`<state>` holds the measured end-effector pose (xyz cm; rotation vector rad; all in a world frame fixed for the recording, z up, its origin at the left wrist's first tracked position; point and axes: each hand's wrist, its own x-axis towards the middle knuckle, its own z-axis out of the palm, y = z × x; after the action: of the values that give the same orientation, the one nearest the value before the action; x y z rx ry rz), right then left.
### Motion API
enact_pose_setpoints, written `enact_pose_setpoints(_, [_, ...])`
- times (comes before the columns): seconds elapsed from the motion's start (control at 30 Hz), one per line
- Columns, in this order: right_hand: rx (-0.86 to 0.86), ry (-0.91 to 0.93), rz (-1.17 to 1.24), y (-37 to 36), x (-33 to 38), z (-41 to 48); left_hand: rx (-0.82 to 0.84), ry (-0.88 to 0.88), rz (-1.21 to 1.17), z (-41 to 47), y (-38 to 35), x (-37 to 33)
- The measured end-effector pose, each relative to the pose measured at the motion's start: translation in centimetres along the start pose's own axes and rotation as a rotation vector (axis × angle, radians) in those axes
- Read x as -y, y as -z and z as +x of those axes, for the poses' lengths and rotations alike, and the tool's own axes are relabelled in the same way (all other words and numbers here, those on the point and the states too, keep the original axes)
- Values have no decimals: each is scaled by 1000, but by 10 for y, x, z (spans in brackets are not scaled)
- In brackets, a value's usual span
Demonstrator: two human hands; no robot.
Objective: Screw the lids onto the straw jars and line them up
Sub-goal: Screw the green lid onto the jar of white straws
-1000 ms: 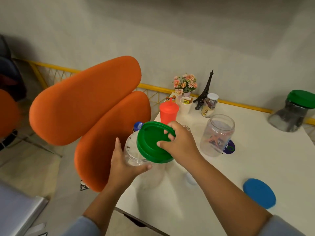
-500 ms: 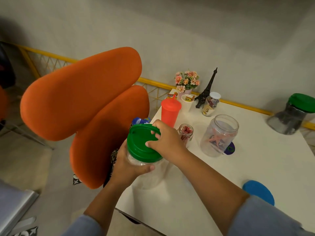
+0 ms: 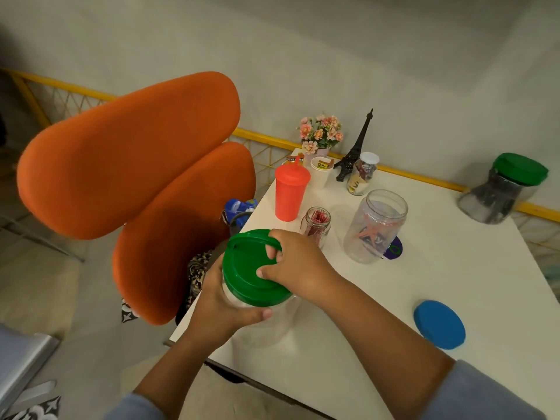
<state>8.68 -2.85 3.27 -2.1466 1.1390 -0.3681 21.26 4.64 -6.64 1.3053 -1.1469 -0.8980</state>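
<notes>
**Green lid (image 3: 248, 277) on a jar (image 3: 266, 325)**

Head view: The open jar (image 3: 375, 225) stands in the middle of the white counter (image 3: 454, 283). It has no lid, and pink straws lie inside it. A purple lid (image 3: 395, 250) peeks out from under its right side.

The clear jar with the green lid is to the left of the open jar and nearer to the person, at the counter's left edge. The left hand (image 3: 221, 307) is wrapped around the jar just under the lid, with the thumb across the front. The right hand (image 3: 298, 266) sits on top of the lid. Its fingers curl over the far rim and its thumb presses on the lid's top. I cannot tell if the lid is on tight.

A small jar (image 3: 316, 224) with red things inside stands just left of the open jar. A red cup (image 3: 291, 192) stands behind the small jar.

A blue lid (image 3: 439, 324) lies flat on the counter, to the right of the open jar and nearer to the person.

Another jar (image 3: 503, 189) with a green lid already on it stands far to the right of the open jar, near the back edge.

A big orange chair (image 3: 121, 156) is well to the left of the open jar, off the counter.
</notes>
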Motion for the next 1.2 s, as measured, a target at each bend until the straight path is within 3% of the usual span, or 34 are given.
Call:
enact_pose_setpoints(0.3, [-40, -90, 7, 8, -21, -67, 39, 74, 117, -44, -34, 6])
enact_pose_setpoints(0.87, [-178, -267, 23, 64, -88, -143, 343, 56, 144, -43, -129, 2])
enact_pose_setpoints(1.2, [-207, -245, 305, 90, -117, -143, 501, 68, 171, -14, -158, 1])
